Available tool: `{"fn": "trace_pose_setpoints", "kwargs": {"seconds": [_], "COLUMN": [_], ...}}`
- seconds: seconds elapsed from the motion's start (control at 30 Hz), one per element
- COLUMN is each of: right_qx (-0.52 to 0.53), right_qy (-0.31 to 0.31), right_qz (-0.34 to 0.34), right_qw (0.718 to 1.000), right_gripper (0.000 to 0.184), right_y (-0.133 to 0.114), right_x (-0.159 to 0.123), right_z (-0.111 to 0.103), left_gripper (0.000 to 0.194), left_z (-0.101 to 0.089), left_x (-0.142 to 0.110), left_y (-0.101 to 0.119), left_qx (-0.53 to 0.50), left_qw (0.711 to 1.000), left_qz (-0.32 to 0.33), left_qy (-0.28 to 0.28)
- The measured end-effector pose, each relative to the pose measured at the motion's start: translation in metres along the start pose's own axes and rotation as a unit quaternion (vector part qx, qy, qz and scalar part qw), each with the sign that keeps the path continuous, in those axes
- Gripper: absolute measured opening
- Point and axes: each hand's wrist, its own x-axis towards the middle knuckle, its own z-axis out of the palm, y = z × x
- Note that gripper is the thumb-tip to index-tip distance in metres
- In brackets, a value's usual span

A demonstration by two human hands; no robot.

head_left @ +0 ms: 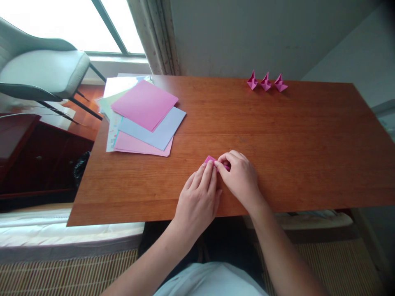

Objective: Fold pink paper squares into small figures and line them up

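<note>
A small folded piece of pink paper [210, 158] lies on the wooden table near its front edge, mostly covered by my fingers. My left hand [199, 193] rests over it with its fingers stretched out, their tips pressing on the paper. From the right, my right hand [239, 172] pinches the paper's right part between thumb and forefinger. The folds under my fingers are hidden. Three pink origami figures with pointed tips stand in a row at the table's far edge: a left one [252, 81], a middle one [266, 82] and a right one [280, 83].
On the left of the wooden table [308, 144] lies a pile of paper: a magenta sheet [145, 102] on top, a light blue sheet [163, 131] below it and pale pink sheets [138, 144]. A grey-white chair [46, 68] stands by the window, beyond the left edge.
</note>
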Motion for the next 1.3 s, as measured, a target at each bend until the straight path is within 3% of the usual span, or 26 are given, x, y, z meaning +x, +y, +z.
{"fn": "trace_pose_setpoints", "kwargs": {"seconds": [0.47, 0.8, 1.3], "right_qx": [-0.014, -0.021, 0.015], "right_qy": [0.031, 0.044, 0.056], "right_qz": [-0.045, -0.060, -0.053], "right_qw": [0.998, 0.997, 0.997], "right_gripper": [0.008, 0.010, 0.035], "right_y": [0.000, 0.002, 0.016], "right_x": [-0.017, -0.019, -0.022], "right_z": [0.001, 0.000, 0.001], "left_gripper": [0.053, 0.058, 0.065], "left_z": [-0.005, -0.002, -0.003], "left_x": [0.004, 0.001, 0.000], "left_y": [0.001, -0.001, 0.001], "left_qx": [0.042, 0.063, 0.065], "left_qw": [0.999, 0.998, 0.997], "left_qz": [0.022, 0.029, 0.019], "left_qy": [-0.004, -0.008, -0.021]}}
